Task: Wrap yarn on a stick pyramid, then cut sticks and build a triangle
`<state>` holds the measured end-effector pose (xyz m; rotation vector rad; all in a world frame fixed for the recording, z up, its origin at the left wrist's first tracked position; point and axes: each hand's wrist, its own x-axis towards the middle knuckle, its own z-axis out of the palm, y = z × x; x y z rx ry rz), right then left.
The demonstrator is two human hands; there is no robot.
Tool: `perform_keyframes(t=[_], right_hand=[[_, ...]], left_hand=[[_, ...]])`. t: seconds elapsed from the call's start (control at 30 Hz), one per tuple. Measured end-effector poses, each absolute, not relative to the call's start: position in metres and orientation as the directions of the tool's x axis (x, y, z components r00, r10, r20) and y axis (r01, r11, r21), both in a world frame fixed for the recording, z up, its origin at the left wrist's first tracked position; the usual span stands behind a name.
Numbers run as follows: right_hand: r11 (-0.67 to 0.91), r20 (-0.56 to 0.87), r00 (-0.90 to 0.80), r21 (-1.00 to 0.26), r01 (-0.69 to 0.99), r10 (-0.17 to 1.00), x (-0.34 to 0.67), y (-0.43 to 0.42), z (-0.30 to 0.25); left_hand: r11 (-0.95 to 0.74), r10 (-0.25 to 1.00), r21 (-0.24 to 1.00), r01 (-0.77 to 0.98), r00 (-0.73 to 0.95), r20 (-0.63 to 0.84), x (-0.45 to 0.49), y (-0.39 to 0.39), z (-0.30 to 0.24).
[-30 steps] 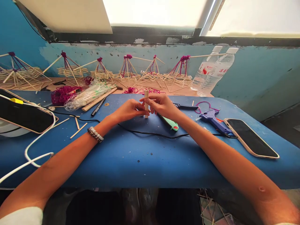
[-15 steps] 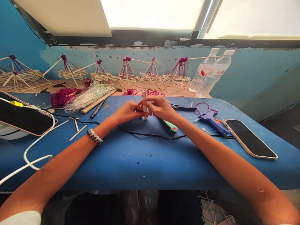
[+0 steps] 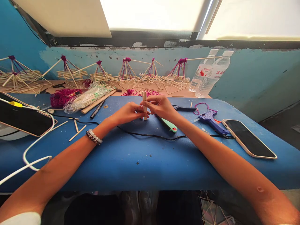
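Both hands were closed in around a small upright bundle of wooden sticks (image 3: 145,104). The left hand (image 3: 127,113) pressed its fingertips against one side, while the right hand (image 3: 160,107) curled over from the other, pinching it firmly; neither hand was open. The bundle stood between them, toward the far edge of a blue-covered table (image 3: 150,162), and whether its lower end touched the surface could not be told. Just beside the right hand lay a mint-green handled tool (image 3: 170,125). A black cord (image 3: 150,136) ran across the table in front of both hands to a blue glue gun (image 3: 209,121) near the far right edge, and a phone (image 3: 248,139) lay at the right edge. Toward the far left corner, a clear plastic bag (image 3: 87,98) held a sheaf of thin sticks, lying beside a heap of magenta yarn (image 3: 63,97), a wooden strip (image 3: 98,101) and a black marker (image 3: 97,108). Beyond the far edge, on a ledge (image 3: 185,93), stood two capped, labelled plastic water bottles (image 3: 207,75), at the end of a row of stick pyramids tied with magenta yarn (image 3: 126,72).
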<state>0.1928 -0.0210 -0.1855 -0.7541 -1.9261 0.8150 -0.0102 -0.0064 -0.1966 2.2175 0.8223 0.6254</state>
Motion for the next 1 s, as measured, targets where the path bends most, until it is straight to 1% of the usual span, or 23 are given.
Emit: perform_keyframes(t=[0.23,0.5,0.63,0.77,0.9,1.0], right_hand=[[0.564,0.483,-0.353,-0.807,0.174,0.801,0.193,-0.016,-0.193],[0.538,0.46,-0.333,-0.819,0.198,0.823,0.194,-0.015,-0.195],[0.54,0.462,-0.349,-0.824,0.171,0.815,0.193,-0.016,-0.192],[0.551,0.461,-0.356,-0.807,0.212,0.813,0.193,-0.017,-0.189],[0.604,0.492,-0.394,-0.759,0.242,0.776,0.192,-0.021,-0.187],[0.609,0.484,-0.429,-0.761,0.224,0.763,0.191,-0.023,-0.185]], left_hand=[[-0.583,0.673,0.733,0.351,0.713,0.194,-0.007,-0.011,-0.195],[-0.623,0.654,0.69,0.37,0.729,0.2,-0.007,-0.012,-0.195],[-0.629,0.639,0.696,0.345,0.739,0.211,-0.007,-0.01,-0.196],[-0.625,0.634,0.707,0.331,0.743,0.213,-0.009,-0.009,-0.196],[-0.635,0.653,0.685,0.357,0.721,0.23,-0.01,-0.009,-0.194],[-0.636,0.681,0.667,0.388,0.689,0.248,-0.011,-0.008,-0.196]])
